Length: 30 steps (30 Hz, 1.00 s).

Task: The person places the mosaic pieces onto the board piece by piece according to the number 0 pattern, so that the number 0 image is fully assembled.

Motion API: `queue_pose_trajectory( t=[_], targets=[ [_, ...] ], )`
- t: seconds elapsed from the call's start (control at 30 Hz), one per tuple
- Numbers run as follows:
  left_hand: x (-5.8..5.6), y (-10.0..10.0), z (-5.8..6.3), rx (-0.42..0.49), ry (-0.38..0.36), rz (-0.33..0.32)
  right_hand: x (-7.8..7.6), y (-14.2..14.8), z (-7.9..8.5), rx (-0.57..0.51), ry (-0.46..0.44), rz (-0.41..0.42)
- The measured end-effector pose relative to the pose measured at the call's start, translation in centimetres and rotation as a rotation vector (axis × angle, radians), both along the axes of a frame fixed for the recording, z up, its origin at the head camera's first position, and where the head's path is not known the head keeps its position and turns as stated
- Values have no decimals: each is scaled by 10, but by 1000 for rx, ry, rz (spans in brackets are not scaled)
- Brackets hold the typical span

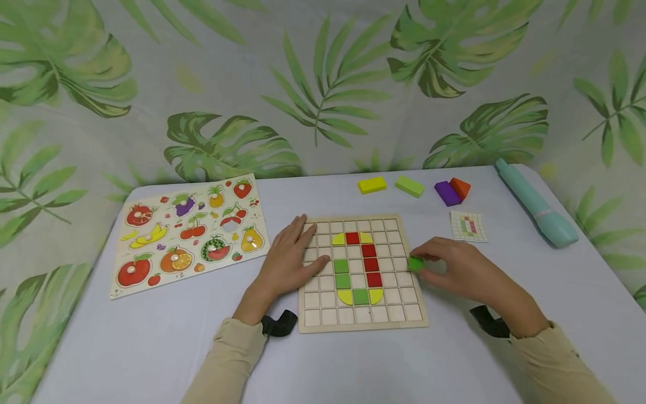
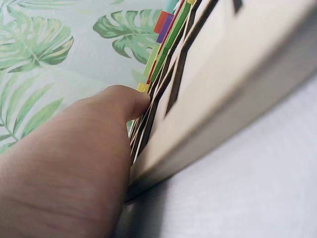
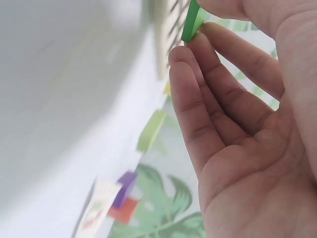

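A wooden grid board (image 1: 363, 327) lies mid-table, with red, green and yellow tiles set in its squares as a ring. On the ring's left side are green square tiles (image 1: 342, 281); down the right run red tiles (image 1: 370, 265), with yellow rounded pieces (image 1: 345, 297) at the corners. My left hand (image 1: 287, 261) rests with fairly straight fingers on the board's left edge, thumb over the grid. Between thumb and fingertips, my right hand (image 1: 461, 272) pinches a green square tile (image 1: 416, 264) at the board's right edge; the right wrist view shows this tile (image 3: 192, 22) edge-on.
To the left lies a fruit puzzle board (image 1: 189, 235). Along the back stand a yellow block (image 1: 372, 185), a light green block (image 1: 410, 186), a purple block (image 1: 447, 193) and an orange block (image 1: 460, 189). A pattern card (image 1: 469, 226) and a teal tapered object (image 1: 537, 205) are at right.
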<state>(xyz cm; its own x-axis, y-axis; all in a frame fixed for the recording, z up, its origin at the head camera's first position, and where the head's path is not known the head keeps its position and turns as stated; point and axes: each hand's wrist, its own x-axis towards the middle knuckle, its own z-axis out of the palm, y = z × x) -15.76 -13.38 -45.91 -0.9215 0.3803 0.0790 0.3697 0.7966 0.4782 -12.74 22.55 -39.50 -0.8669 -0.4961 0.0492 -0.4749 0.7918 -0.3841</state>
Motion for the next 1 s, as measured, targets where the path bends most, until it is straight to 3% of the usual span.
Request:
queue_pose_trajectory(
  t=[0.33,0.63,1.0],
  targets=[
    [1,0,2,7,9,-1,-19,-43,7,-33,-49,37],
    [1,1,-2,7,4,0,-33,-75,0,-89,-79,101],
    [-1,1,-2,-5,25,-1,-45,-110,-8,-65,-37,178]
  ],
)
